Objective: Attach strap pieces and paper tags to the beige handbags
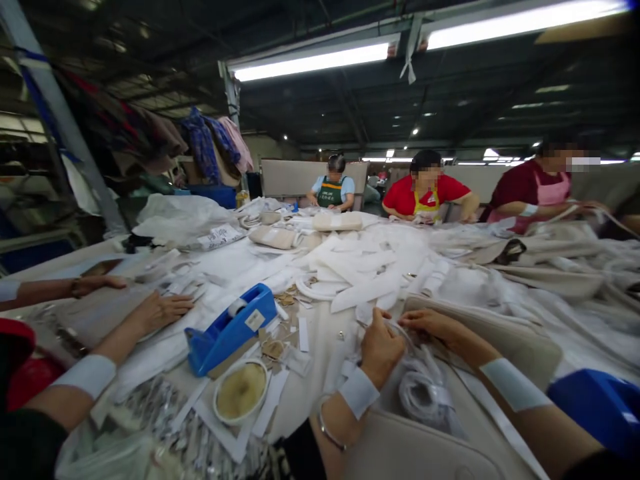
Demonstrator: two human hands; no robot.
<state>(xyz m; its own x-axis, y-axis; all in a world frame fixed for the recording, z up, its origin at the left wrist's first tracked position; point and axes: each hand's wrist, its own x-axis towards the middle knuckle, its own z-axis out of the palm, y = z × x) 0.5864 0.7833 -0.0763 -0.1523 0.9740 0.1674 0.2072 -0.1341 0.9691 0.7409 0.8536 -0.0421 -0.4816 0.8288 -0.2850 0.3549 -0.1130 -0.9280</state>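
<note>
My left hand [381,347] is closed in a pinch on a thin white strip [400,330] at the lower middle of the table. My right hand [434,325] meets it from the right, fingers also pinched on the same strip. A wound bundle of white strips [425,393] lies just below both hands. Both wrists wear white bands, and a bracelet sits on my left wrist. A cream fabric piece [505,333] lies under my right forearm.
A blue tape dispenser [231,328] and a round white bowl [241,392] sit to my left. A neighbour's two hands [160,310] rest on the table at left. Three people work at the far side. White fabric pieces [360,267] cover the table; another blue dispenser [595,403] is at right.
</note>
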